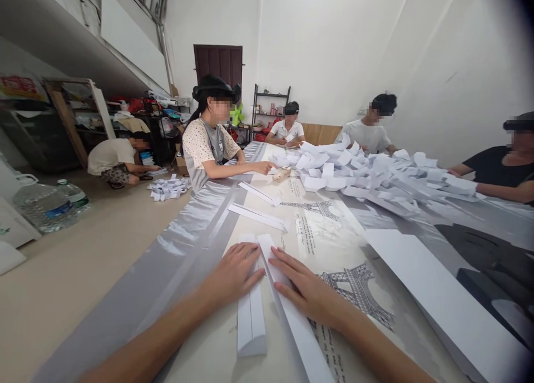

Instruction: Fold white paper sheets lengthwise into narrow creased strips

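Note:
My left hand (237,271) lies over a folded white paper strip (251,322), its fingers stretched out. The near end of that strip bulges up a little and a lengthwise seam shows. Beside it, my right hand (306,285) rests flat with fingers spread on a longer white paper strip (298,333). The two strips lie close together and diverge toward me. Part of the left strip is hidden under my left hand. Farther up the table are a narrow folded strip (258,217) and another thin strip (255,192).
A large heap of folded white papers (354,168) covers the table's far right. A wide white sheet (438,299) lies right of my arm. The cloth (137,294) hangs over the left edge. Several people sit around; another crouches by floor papers (169,188). Water bottles (45,205) stand left.

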Demonstrator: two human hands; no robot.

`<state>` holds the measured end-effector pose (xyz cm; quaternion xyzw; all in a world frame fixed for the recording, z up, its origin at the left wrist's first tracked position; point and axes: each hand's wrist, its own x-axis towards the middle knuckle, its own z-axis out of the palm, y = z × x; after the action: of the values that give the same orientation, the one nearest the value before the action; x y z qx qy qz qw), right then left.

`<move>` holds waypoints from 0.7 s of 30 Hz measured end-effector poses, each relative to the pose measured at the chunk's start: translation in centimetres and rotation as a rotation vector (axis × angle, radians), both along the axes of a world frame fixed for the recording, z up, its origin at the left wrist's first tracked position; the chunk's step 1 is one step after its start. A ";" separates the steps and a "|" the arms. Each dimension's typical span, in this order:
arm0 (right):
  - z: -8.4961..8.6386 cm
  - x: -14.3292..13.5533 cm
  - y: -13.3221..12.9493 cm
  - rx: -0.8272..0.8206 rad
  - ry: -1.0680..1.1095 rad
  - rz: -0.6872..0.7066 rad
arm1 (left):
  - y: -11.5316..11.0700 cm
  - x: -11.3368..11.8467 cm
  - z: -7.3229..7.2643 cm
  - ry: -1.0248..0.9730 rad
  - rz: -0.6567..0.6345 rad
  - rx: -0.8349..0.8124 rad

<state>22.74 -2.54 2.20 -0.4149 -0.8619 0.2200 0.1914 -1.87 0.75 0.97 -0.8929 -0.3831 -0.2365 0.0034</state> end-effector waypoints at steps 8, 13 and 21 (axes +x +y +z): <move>0.0 -0.7 0.1 0.037 -0.076 0.023 | -0.1 0.4 -0.4 -0.010 0.052 0.018; -0.1 -0.9 0.3 0.043 -0.106 0.034 | 0.3 0.4 -1.0 -0.049 0.060 0.033; -0.1 -1.0 0.3 0.057 -0.117 0.036 | 0.1 0.5 -0.3 -0.042 0.052 0.020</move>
<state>21.78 -2.22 2.06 -0.4058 -0.8849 0.1741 0.1483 -1.36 0.80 0.63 -0.8773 -0.4040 -0.2590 0.0102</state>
